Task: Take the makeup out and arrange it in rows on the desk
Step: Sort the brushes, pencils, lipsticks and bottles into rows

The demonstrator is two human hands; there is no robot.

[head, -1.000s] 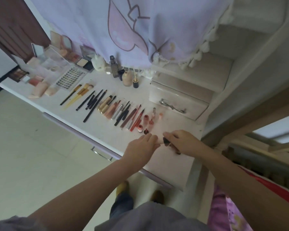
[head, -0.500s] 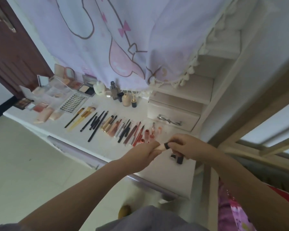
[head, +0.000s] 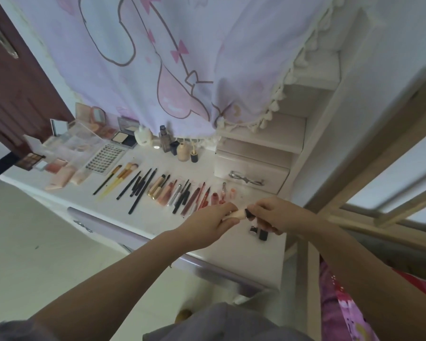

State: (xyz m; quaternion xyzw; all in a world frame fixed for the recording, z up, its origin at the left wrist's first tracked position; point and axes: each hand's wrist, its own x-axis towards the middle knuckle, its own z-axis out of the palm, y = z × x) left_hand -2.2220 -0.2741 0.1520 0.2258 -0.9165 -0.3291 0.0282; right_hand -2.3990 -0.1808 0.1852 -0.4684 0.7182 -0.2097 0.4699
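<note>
Above the white desk (head: 158, 217), my left hand (head: 208, 226) grips a small pale tube (head: 234, 214) with a black cap. My right hand (head: 272, 215) pinches that black cap end and also holds other small dark items against its palm. Two small dark lipstick-like pieces (head: 258, 232) lie on the desk just under my right hand. A long row of brushes, pencils and lip products (head: 158, 190) lies across the desk. Palettes and compacts (head: 59, 163) sit at the left end.
Small bottles (head: 180, 150) stand at the back under a hanging lilac curtain (head: 170, 70). A white drawer unit (head: 251, 172) stands at the desk's right end. A wooden ladder frame (head: 354, 205) runs along the right. A dark door (head: 15, 89) is far left.
The head view has tilted upward. Both hands have lifted the tube a little off the desk and stay joined on it, and the two dark pieces under my right hand have come into sight.
</note>
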